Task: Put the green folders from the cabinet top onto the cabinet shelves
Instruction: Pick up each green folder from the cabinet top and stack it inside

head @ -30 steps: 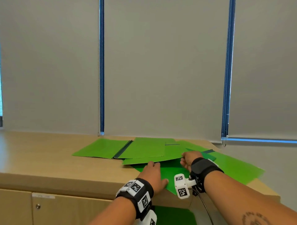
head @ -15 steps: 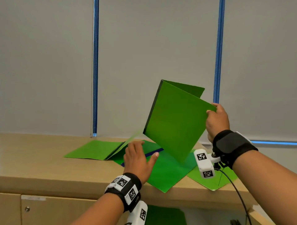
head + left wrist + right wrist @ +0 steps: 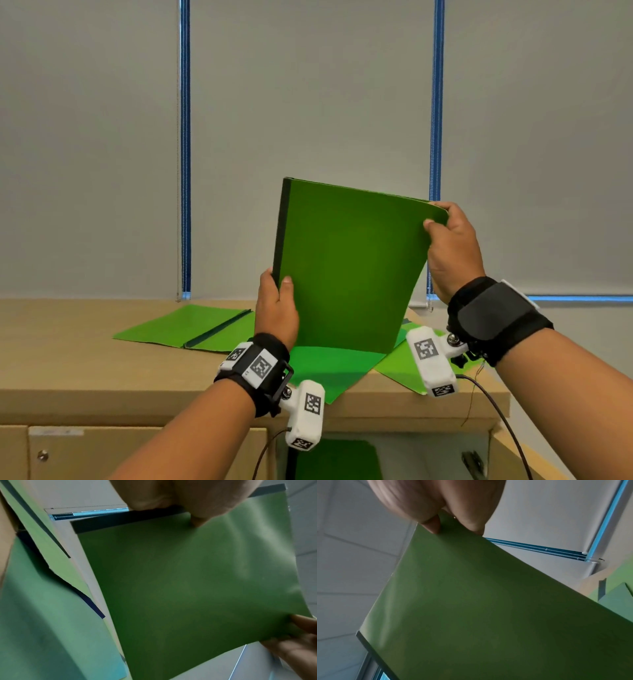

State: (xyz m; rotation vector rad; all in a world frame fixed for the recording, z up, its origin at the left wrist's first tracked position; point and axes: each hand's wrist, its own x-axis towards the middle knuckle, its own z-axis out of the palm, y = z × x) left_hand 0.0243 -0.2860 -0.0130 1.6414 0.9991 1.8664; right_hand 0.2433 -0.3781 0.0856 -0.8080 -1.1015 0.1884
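A closed green folder [image 3: 349, 267] stands upright above the cabinet top [image 3: 85, 349], left hand [image 3: 276, 308] pinching its dark spine, right hand [image 3: 452, 253] its upper free corner.

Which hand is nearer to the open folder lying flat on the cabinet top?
Left. The left hand is just right of the open folder; the right hand is higher, farther right.

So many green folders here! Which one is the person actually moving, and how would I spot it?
Start at the long wooden cabinet top under the grey blinds. Above its right end, the held folder stands upright in the air, closed, its dark spine to the left, gripped by the left hand and right hand. The other folders lie flat on the wood.
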